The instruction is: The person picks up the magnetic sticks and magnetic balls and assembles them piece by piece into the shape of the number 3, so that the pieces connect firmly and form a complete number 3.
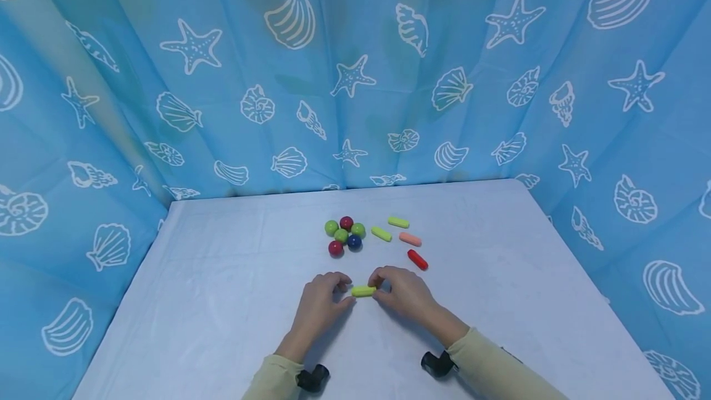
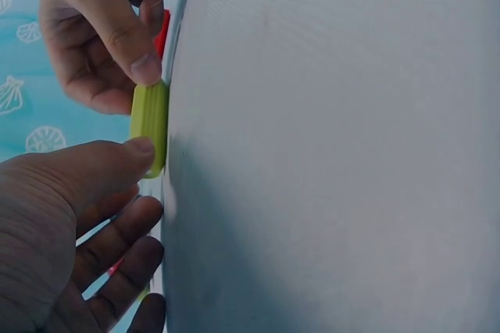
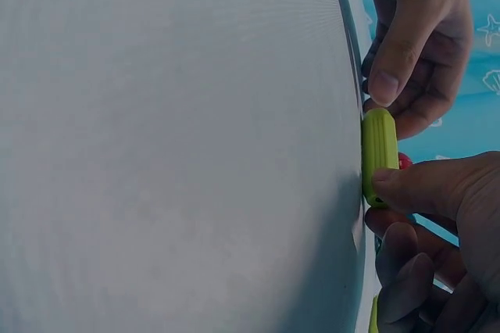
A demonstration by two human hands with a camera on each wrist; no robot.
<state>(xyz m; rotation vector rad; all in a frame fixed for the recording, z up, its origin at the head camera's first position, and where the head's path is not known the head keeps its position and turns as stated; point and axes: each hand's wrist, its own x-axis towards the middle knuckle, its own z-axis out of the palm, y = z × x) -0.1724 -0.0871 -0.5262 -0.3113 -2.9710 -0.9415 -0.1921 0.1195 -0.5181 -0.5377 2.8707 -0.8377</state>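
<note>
Yellow-green stick lies well in from the side edges of the white surface, wide room left and right; balls and other sticks just beyond. Near edge cut off. Stick's right tip covered by fingers; balls mostly hidden in wrist views. Right hand pinches the right end. Left hand, thumb and fingers apart, at the left end; contact unclear.
</note>
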